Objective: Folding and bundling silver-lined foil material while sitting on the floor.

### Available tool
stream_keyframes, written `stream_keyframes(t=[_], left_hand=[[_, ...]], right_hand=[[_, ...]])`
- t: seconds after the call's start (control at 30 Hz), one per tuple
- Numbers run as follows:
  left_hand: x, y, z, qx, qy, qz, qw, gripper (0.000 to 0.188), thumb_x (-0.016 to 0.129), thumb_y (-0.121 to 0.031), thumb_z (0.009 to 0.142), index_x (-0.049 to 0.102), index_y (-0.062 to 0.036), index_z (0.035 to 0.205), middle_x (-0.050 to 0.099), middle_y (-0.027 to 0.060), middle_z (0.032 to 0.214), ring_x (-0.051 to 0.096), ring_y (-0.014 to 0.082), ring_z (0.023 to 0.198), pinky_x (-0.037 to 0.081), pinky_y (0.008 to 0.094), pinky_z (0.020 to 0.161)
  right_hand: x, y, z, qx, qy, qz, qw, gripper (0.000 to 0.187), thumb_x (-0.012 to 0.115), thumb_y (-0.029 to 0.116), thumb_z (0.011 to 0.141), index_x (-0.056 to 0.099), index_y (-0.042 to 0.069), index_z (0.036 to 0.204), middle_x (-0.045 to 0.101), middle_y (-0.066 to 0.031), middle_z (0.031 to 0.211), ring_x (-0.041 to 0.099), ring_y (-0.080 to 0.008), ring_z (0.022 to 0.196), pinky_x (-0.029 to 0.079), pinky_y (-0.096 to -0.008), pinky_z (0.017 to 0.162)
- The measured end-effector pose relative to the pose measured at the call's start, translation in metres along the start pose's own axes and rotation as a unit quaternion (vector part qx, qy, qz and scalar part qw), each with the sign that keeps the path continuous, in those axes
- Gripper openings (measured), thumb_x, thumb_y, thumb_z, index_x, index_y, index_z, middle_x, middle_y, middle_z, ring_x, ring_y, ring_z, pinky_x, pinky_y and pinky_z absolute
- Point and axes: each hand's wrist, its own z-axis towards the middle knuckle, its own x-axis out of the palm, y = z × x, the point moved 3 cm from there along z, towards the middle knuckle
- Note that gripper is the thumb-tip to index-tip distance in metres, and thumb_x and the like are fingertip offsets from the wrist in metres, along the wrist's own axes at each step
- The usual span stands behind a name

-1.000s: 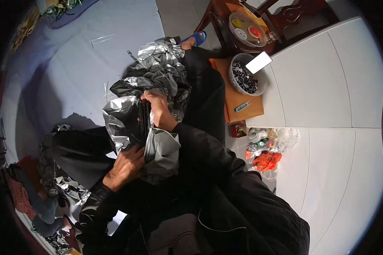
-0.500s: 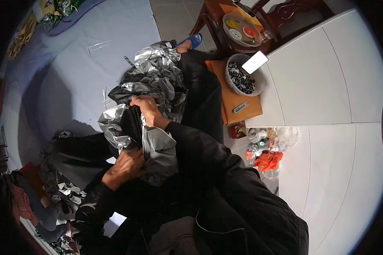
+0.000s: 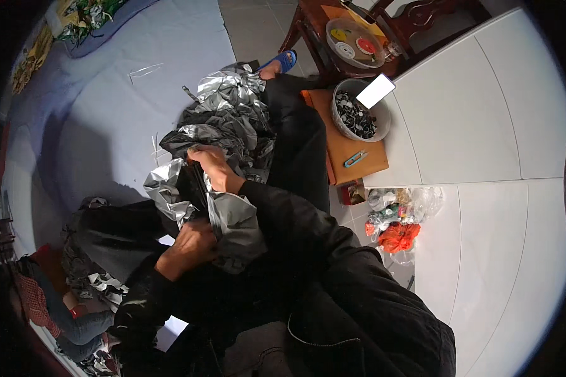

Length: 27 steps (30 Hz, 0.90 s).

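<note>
A crumpled piece of silver-coated fabric (image 3: 236, 220) with a black inner side lies across my lap and runs up along my right leg. My right hand (image 3: 212, 168) grips its upper part, fingers curled round the dark folded edge. Lower down, my left hand (image 3: 190, 249) is closed on the dark edge of the same fabric, its fingertips partly hidden and slightly blurred. A narrow dark strip of folds (image 3: 198, 185) stretches between both hands. More bunched silver fabric (image 3: 223, 116) reaches toward my foot in a blue slipper.
To the right, a brown board (image 3: 374, 156) holds a tub of small black and white pieces (image 3: 387, 122) and blue thread snips (image 3: 355, 158). A clear tub (image 3: 336, 50) stands on a wooden chair. Plastic bags (image 3: 399, 235) lie below. Another person's legs (image 3: 85, 327) show at lower left.
My left hand has shifted slightly up and right along the fabric edge. My right hand has moved a little left and down, still gripping. The view has tilted slightly.
</note>
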Motion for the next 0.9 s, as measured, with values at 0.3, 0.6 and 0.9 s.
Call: stream_keyframes(t=[0.3, 0.6, 0.9], left_hand=[[0.007, -0.001, 0.001, -0.038, -0.013, -0.009, 0.999, 0.037, 0.082, -0.031, 0.065, 0.071, -0.0028, 0.087, 0.067, 0.0138, 0.087, 0.067, 0.0356, 0.083, 0.055, 0.0452, 0.071], [-0.037, 0.015, 0.005, -0.175, -0.345, -0.187, 0.903, 0.036, 0.081, -0.011, 0.071, 0.069, 0.0037, 0.100, 0.074, 0.0162, 0.101, 0.073, 0.0274, 0.088, 0.056, 0.0361, 0.080], [-0.042, 0.029, 0.001, -0.276, -0.451, -0.455, 0.716, 0.031, 0.082, -0.007, 0.077, 0.070, 0.0041, 0.103, 0.072, 0.0047, 0.092, 0.064, 0.0128, 0.082, 0.053, 0.0286, 0.078]], right_hand=[[0.012, 0.032, 0.008, 0.003, -0.003, -0.326, 0.945, 0.024, 0.066, 0.024, 0.091, 0.067, 0.003, 0.080, 0.065, -0.0037, 0.076, 0.060, -0.0185, 0.072, 0.046, -0.0375, 0.070], [-0.040, 0.134, 0.000, -0.044, -0.095, -0.193, 0.976, 0.013, 0.057, -0.001, 0.091, 0.063, 0.001, 0.103, 0.065, -0.0019, 0.077, 0.060, -0.0097, 0.063, 0.048, -0.0250, 0.053], [0.044, 0.166, -0.104, -0.329, 0.207, -0.409, 0.825, 0.023, 0.064, 0.003, 0.087, 0.065, 0.006, 0.110, 0.068, -0.0120, 0.088, 0.067, -0.0309, 0.078, 0.055, -0.0414, 0.066]])
